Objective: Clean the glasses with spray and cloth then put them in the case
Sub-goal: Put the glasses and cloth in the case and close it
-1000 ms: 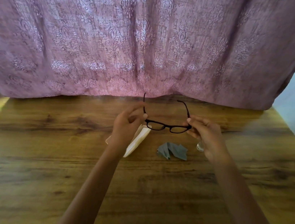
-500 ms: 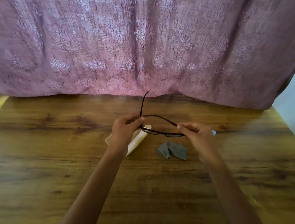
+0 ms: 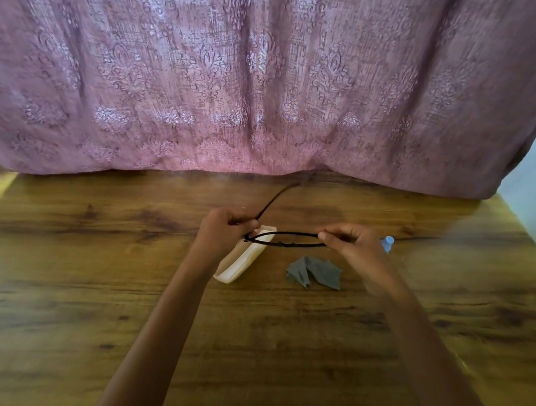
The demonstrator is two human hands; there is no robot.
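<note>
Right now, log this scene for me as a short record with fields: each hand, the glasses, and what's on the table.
left hand: pinches one end of the glasses
right hand: pinches the other end
glasses: black, held above the table; one temple folded across, the other sticking out toward the curtain
case: cream, looks open, on the table below the left hand
cloth: grey, crumpled, beside the case
spray bottle: only its blue cap shows, behind the right hand

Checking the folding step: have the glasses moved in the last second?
Yes. The glasses have tipped flat and sunk slightly toward the cloth; the right hand has folded its temple across, while the other temple still points at the curtain.
</note>
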